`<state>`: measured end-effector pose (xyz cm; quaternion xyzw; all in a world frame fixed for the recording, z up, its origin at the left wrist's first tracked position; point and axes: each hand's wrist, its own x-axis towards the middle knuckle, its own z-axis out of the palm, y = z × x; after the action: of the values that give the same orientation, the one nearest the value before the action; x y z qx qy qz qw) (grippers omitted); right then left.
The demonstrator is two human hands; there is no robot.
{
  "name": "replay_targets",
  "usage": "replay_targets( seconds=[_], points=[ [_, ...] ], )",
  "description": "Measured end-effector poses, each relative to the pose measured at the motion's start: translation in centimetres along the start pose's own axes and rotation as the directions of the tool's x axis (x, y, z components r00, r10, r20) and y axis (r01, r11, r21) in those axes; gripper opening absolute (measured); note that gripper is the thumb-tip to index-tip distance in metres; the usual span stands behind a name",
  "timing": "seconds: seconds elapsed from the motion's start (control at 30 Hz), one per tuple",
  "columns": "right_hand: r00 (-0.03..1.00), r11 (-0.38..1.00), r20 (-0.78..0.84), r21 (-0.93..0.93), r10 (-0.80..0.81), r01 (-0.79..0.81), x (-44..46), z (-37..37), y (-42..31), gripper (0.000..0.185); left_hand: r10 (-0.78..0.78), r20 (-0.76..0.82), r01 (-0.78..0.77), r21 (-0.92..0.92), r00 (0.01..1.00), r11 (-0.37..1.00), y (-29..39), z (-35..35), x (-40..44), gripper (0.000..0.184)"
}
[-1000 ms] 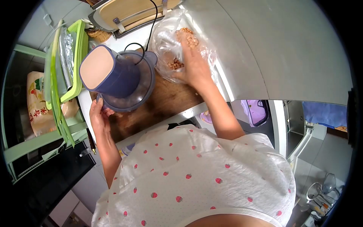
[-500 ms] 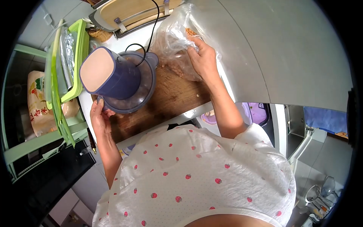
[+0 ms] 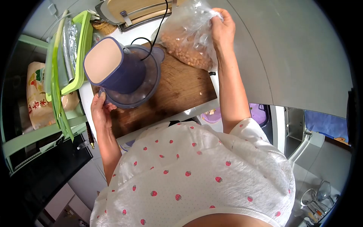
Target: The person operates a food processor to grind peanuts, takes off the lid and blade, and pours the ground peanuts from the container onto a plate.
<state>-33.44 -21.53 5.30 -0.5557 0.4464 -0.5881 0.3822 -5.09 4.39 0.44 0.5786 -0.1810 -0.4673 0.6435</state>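
Observation:
My right hand is closed on the gathered top of a clear plastic bag, holding it up at the back right. Shelled peanuts, by their look, lie in the bottom of the bag. My left hand pinches the small side handle of a food chopper, whose purple motor head has a pale top. The chopper stands on a wooden cutting board, and its lid hides the bowl's contents.
A black cord runs back from the chopper. Left of it stands a green basket with long green leaves hanging over its side. A printed bag sits on the left rack. A wooden board in a rack is behind.
My right hand has lifted the bag's top and moved back and right, so the peanuts have gathered at its bottom. My left hand stays on the chopper's handle.

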Motion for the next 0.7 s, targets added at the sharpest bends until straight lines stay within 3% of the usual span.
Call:
replay_targets(
  seconds=[0.1, 0.17, 0.27, 0.4, 0.5, 0.57, 0.6, 0.63, 0.7],
  points=[
    [0.996, 0.992, -0.044, 0.102, -0.075, 0.079, 0.7, 0.4, -1.4, 0.013, -0.013, -0.046, 0.013, 0.016, 0.999, 1.000, 0.2, 0.3, -0.2, 0.015],
    [0.994, 0.984, -0.031, -0.148, -0.104, 0.099, 0.9, 0.5, -2.9, 0.019, -0.018, -0.028, 0.019, 0.012, 0.999, 1.000, 0.0, 0.0, 0.0, 0.015],
    [0.964, 0.969, -0.118, -0.096, -0.237, 0.226, 1.1, 2.0, -4.5, 0.013, -0.014, -0.029, 0.014, 0.019, 0.999, 1.000, -0.2, -0.2, 0.1, 0.015],
    [0.981, 0.985, -0.083, -0.010, -0.175, 0.175, 2.7, 1.8, -4.0, 0.012, -0.012, -0.041, 0.012, 0.004, 0.999, 1.000, 0.1, 0.3, -0.1, 0.015],
    [0.966, 0.964, -0.011, -0.060, -0.260, 0.259, 3.5, 1.1, -1.7, 0.016, -0.014, -0.061, 0.015, 0.012, 0.998, 1.000, 0.2, 0.3, -0.1, 0.015],
    [0.990, 0.976, -0.024, -0.178, -0.136, 0.129, 3.1, 0.7, 0.2, 0.015, -0.016, -0.051, 0.017, 0.016, 0.999, 1.000, 0.0, 0.0, 0.0, 0.014],
    [0.983, 0.936, 0.015, -0.303, -0.184, 0.180, 2.7, 0.5, 1.1, 0.018, -0.013, -0.052, 0.013, 0.013, 0.999, 1.000, 0.1, 0.1, 0.0, 0.014],
    [0.982, 0.935, 0.018, -0.302, -0.187, 0.184, 2.4, 0.3, 1.7, 0.018, -0.017, -0.063, 0.018, 0.016, 0.998, 1.000, 0.1, 0.2, -0.1, 0.014],
    [0.992, 0.873, 0.104, -0.475, -0.066, 0.108, 1.4, 0.0, 2.1, 0.023, -0.024, -0.075, 0.026, 0.020, 0.997, 0.999, 0.0, 0.1, -0.2, 0.014]
  ],
)
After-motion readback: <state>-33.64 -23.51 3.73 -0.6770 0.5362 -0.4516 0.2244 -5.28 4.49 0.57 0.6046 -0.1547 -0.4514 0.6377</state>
